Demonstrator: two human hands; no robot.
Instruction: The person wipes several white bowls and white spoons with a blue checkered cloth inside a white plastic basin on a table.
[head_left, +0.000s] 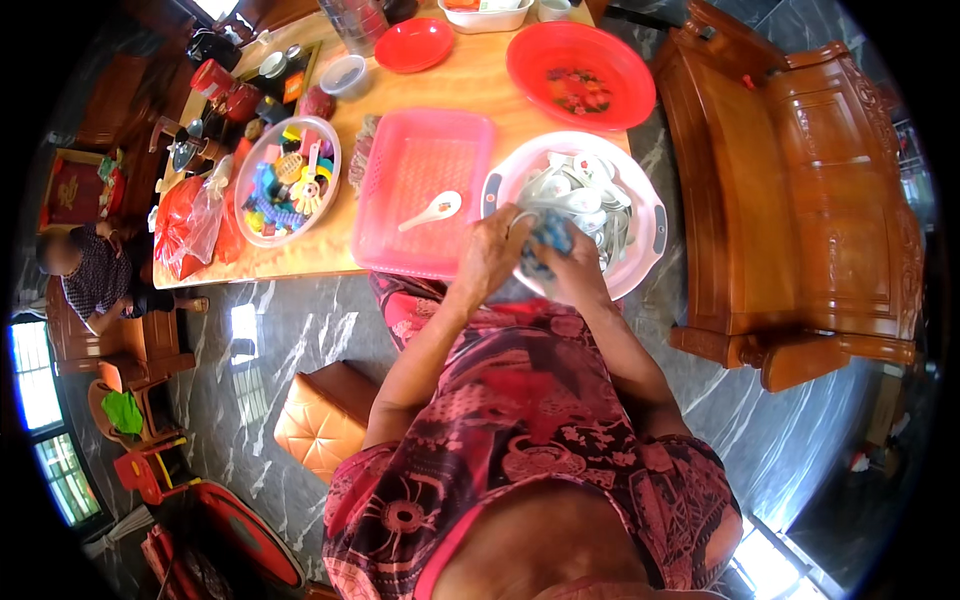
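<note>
Over the near rim of a white basin (651, 180), both hands meet around a blue-patterned cloth (551, 232). My right hand (576, 262) grips this cloth, which is blurred. Fingers of my left hand (491, 251) are closed on a pale spoon (527, 217), only its edge showing beside the cloth. Many white ceramic spoons (577, 201) lie heaped in the basin, some with floral prints. Left of the basin stands a pink plastic basket (382, 180), where a single white spoon (431, 210) with a printed motif lies.
A red basin (637, 86) and red plate (414, 45) stand farther back on the wooden table (330, 259). A tub of toys (289, 180) and red plastic bags (187, 225) are left. A wooden bench (735, 187) stands right; a person (97, 270) sits far left.
</note>
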